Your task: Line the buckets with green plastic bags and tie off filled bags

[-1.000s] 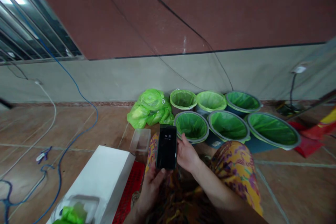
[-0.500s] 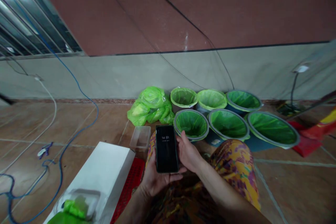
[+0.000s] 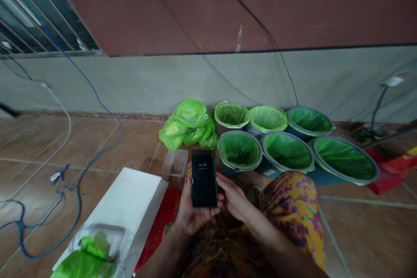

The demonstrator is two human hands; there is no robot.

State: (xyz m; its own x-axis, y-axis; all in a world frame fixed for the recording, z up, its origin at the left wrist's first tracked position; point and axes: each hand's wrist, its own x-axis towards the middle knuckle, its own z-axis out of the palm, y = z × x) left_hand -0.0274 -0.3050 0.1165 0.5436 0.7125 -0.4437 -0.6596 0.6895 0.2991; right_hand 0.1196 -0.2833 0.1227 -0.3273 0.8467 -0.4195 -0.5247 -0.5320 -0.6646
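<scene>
A black smartphone (image 3: 204, 184) lies face up in my left hand (image 3: 192, 217), its dark screen lit with 14:31. My left palm is beneath it, and the fingertips curl round its lower right edge. Close to the phone's right side is my right hand (image 3: 236, 197), fingers stretched toward the edge; whether they touch it I cannot tell. Both hands are above my lap in patterned yellow trousers (image 3: 293, 208). Just beyond the phone, on the tiled floor, stands a clear plastic tub (image 3: 175, 163).
Several bins (image 3: 239, 150) with green liners stand along the wall, beside full green bags (image 3: 189, 124). At my left are a white box (image 3: 120, 200) with a green bag (image 3: 86, 265) on it, a red basket (image 3: 158, 221) and a blue cable (image 3: 81, 182). A red dustpan-like object (image 3: 386, 178) lies far right.
The view has shifted slightly, so the bins appear further right and higher. My right hand's thumb has lowered from its raised position beside the phone. The phone remains in my left hand.
</scene>
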